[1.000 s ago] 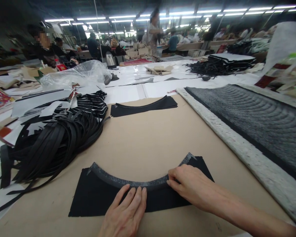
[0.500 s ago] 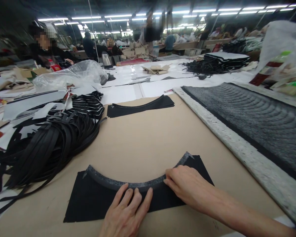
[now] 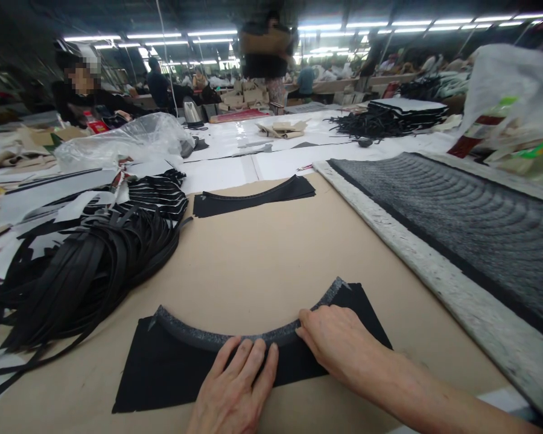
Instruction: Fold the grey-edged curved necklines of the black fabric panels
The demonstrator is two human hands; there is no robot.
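Observation:
A black piece (image 3: pixel 163 367) with a concave upper edge lies flat on the tan sheet (image 3: pixel 262 253). Along that curve runs a grey speckled strip (image 3: pixel 194 333). My left hand (image 3: pixel 238 383) rests palm down at the middle, its fingertips pressing on the lower side of the strip, fingers spread slightly. To its right, my right hand (image 3: pixel 335 337) is curled, thumb and fingers pinched at the strip's edge. Farther back on the sheet are similar curved black pieces (image 3: pixel 253 199), stacked.
Black strips (image 3: pixel 90 271) are heaped at left, with a clear plastic bag (image 3: pixel 131 141) behind. A board (image 3: pixel 411 259) bearing rows of grey-black pieces (image 3: pixel 470 217) lies at right. A bottle (image 3: pixel 482 126) stands at back right. A person (image 3: pixel 84 90) is at back left.
My right hand has shifted slightly left along the strip. The fingers of my left hand are closer together. The view has shifted a little, and a person in the background has moved.

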